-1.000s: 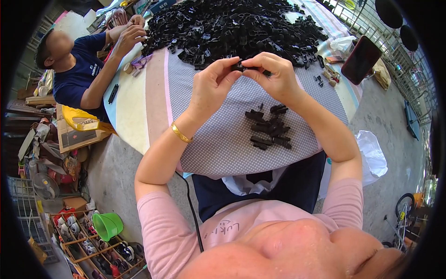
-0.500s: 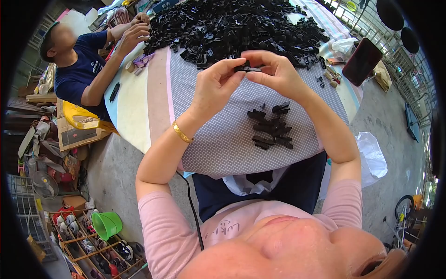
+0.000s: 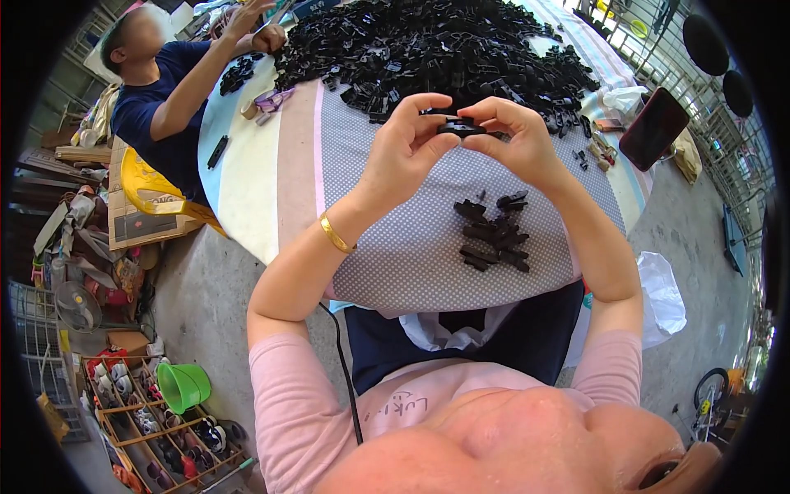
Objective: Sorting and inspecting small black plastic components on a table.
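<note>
A small black plastic part [image 3: 461,127] is held between my two hands above the near side of the table; its exact kind I cannot make out. The fingers and thumb of my left hand [image 3: 409,142] pinch its left end. On its right end, the fingertips and thumb of my right hand [image 3: 517,138] are closed. Below my hands lies a small pile of black pieces [image 3: 494,230] on the dotted cloth. Beyond them spreads a large heap of similar black plastic parts [image 3: 436,58].
A co-worker [image 3: 156,90] sits at the far left, hands by the heap. One black piece [image 3: 218,152] lies near the left edge. A phone on a stand [image 3: 654,129] is at the right. A green bucket [image 3: 183,387] and shoe rack [image 3: 164,428] stand lower left.
My left index finger has lifted off the black part, and more of the part shows between my hands. The co-worker's one hand has risen. The whole view has shifted slightly.
</note>
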A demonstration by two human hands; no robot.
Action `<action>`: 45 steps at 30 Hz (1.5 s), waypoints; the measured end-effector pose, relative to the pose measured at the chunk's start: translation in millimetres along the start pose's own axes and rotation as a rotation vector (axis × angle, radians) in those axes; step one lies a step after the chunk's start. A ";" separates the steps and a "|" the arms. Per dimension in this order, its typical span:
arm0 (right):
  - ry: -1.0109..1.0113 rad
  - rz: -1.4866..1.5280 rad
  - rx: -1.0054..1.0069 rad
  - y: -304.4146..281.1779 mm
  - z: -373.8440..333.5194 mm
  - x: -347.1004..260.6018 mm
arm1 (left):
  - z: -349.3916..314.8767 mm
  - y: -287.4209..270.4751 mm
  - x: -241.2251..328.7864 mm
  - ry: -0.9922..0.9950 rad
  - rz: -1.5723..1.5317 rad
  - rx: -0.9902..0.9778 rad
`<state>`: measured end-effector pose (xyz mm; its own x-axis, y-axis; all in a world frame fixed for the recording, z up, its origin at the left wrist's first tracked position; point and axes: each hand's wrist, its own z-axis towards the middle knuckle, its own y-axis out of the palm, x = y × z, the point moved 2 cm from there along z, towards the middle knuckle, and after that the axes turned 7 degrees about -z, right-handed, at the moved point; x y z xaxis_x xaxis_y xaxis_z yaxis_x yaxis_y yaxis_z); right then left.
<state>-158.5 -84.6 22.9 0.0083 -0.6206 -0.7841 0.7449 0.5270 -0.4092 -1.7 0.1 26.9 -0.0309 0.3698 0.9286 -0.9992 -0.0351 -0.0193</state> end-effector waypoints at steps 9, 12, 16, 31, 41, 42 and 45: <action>-0.112 -0.998 0.190 -14.8 6.4 37.6 | -7.6 11.3 -30.5 -0.332 0.251 -0.410; -0.020 -1.059 0.072 -11.8 5.0 38.4 | -4.7 10.7 -19.8 -0.240 0.396 -0.631; -0.029 -0.991 0.041 -11.2 3.1 37.3 | 7.2 -5.5 -24.6 -0.213 0.304 -0.381; -0.024 -0.932 -0.257 12.3 -6.3 16.2 | 27.7 -48.0 -54.2 -0.031 1.016 0.046; -0.194 -0.567 0.052 9.0 0.4 20.0 | 20.6 -29.6 -23.0 0.077 0.476 0.145; -0.193 -0.567 0.053 9.6 0.0 18.7 | 19.4 -25.3 -24.9 0.076 0.477 0.143; 0.071 -0.098 0.021 11.6 -1.8 14.7 | 14.7 -12.4 -24.3 0.020 0.121 0.118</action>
<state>-151.0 -86.6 5.7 -0.1119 -0.6255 -0.7722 0.7536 0.4532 -0.4762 11.8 -22.1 9.9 -0.1530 0.3747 0.9144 -0.9781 -0.1893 -0.0861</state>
